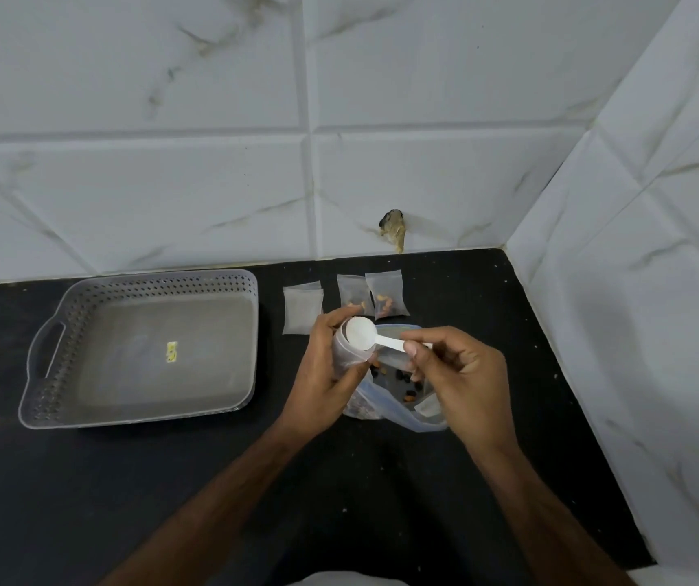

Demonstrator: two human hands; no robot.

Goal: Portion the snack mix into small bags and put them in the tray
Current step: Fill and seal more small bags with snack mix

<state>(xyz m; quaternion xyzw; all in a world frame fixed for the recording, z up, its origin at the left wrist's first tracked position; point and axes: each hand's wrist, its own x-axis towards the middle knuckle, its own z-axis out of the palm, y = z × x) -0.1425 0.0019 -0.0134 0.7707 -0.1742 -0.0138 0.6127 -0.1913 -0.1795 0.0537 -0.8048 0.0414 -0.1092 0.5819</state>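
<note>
Your left hand (322, 365) grips a small bag (349, 351) upright, mouth open, so the scoop (362, 336) pinched in your right hand (457, 374) tips in; tray (43, 374) waits left.

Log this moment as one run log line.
step: filling small bag | left hand: holds bag | right hand: tips white scoop | tray: no bags

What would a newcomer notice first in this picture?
At the centre, the left hand holds a small bag open while the right hand tips a white scoop at its mouth. An empty grey tray lies to the left, and three small bags lie by the wall.
</note>
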